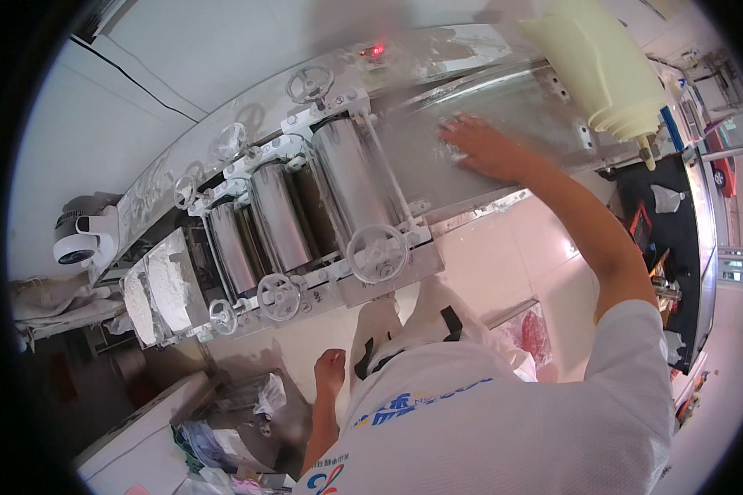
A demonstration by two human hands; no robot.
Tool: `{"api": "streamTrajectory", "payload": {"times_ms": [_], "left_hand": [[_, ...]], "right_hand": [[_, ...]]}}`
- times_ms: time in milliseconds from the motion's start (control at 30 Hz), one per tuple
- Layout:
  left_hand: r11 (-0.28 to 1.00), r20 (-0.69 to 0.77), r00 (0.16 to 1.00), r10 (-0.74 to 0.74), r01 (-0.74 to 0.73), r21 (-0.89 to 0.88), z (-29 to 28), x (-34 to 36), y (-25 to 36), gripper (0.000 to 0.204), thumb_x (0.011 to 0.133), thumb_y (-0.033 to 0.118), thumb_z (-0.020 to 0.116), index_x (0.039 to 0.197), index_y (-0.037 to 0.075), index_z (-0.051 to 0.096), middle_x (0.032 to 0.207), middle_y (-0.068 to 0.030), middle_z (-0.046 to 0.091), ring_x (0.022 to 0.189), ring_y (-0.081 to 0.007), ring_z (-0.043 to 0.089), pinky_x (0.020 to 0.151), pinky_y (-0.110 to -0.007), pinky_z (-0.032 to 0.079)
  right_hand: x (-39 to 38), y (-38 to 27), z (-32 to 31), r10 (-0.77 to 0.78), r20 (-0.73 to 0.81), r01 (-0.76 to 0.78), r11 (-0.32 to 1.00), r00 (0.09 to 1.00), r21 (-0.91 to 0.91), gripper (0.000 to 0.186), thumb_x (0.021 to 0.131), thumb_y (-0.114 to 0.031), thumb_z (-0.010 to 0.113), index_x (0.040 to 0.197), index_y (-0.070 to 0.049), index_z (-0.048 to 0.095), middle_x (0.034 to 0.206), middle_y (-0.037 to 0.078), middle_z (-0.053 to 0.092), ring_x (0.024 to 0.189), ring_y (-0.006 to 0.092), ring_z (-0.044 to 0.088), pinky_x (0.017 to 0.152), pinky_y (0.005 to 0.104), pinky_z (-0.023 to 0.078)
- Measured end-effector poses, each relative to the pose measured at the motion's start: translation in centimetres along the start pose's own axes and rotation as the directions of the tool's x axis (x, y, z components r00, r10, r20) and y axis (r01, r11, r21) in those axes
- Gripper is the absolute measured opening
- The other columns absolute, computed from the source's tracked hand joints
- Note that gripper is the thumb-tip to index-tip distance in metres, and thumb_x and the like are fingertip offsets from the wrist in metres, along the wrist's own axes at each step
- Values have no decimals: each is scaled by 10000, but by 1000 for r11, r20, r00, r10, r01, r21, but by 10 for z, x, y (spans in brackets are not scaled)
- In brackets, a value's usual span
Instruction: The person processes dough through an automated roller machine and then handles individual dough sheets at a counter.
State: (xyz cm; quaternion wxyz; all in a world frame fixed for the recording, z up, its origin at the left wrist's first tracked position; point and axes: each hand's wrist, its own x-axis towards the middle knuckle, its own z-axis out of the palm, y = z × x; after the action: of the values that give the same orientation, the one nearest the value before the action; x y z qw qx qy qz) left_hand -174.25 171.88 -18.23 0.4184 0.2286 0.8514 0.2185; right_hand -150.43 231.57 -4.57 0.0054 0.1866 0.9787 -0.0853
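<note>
The white shirt point(487, 429) on my body carries large blue and yellow lettering across the chest, with a smaller dark line of characters beside a red and blue emblem near the lower edge; small dark marks sit on the white frame point(338, 113) by the handwheels, too tiny for me to read; a red-lit display point(376, 51) glows on the ledge behind, its figures blurred.

My right grip point(485, 147) is spread, fingers apart, palm down on the grey steel bed point(537, 111); this bed is smooth and dull, with paler smears, and lies just to the right of the rollers; my left grip point(330, 367) hangs low beside my left leg, its fingers curled inward, and I cannot tell how tightly they close or whether they hold anything.

Beside the bed stand three shiny steel rollers point(353, 172), set between white side frames with pale spoked handwheels point(377, 253) along both sides; at their left end is a sloping metal tray point(191, 289) thick with white powder; a pale yellow container point(594, 62) with a nozzle looms at upper right; beyond it runs a black tabletop point(677, 239) with a clear plastic bag point(667, 198) on it.
</note>
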Motion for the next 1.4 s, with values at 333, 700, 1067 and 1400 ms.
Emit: {"api": "streamTrajectory", "payload": {"times_ms": [333, 700, 1067, 1400], "left_hand": [[985, -128, 987, -102, 82, -151, 83, -30, 73, 223, 969, 207, 680, 1037, 13, 765, 919, -149, 775, 839, -229, 744, 784, -369, 573], [991, -84, 996, -9, -3, -137, 161, -25, 130, 241, 959, 216, 671, 1048, 6, 749, 992, -174, 761, 914, -291, 744, 842, -395, 576], [990, -78, 994, -76, 66, -125, 142, -27, 138, 249, 972, 237, 686, 1099, 36, 762, 993, -129, 784, 932, -214, 754, 846, -346, 580], [984, 3, 999, 37, -36, -176, 117, -37, 179, 245, 1008, 213, 647, 1134, 18, 726, 1053, -166, 763, 955, -284, 750, 860, -374, 581]], "right_hand": [[63, -33, 23, -302, 241, 310, 951, 922, 5, 652, 1026, -438, 553, 1593, -152, 404, 1711, 89, 282, 1604, 317, 167, 1291, 546, 152], [-37, 90, -23, -67, 178, 94, 984, 982, -153, 698, 993, -435, 624, 1609, -204, 389, 1705, 107, 288, 1589, 383, 183, 1292, 538, 158], [19, 50, 15, -430, 53, 433, 898, 901, -79, 701, 1003, -406, 616, 1621, -214, 348, 1699, 58, 308, 1588, 350, 195, 1306, 544, 127], [-22, 63, -17, -405, 285, 422, 907, 868, 3, 746, 961, -419, 672, 1625, -308, 351, 1700, 76, 302, 1585, 340, 205, 1299, 558, 129]]}}
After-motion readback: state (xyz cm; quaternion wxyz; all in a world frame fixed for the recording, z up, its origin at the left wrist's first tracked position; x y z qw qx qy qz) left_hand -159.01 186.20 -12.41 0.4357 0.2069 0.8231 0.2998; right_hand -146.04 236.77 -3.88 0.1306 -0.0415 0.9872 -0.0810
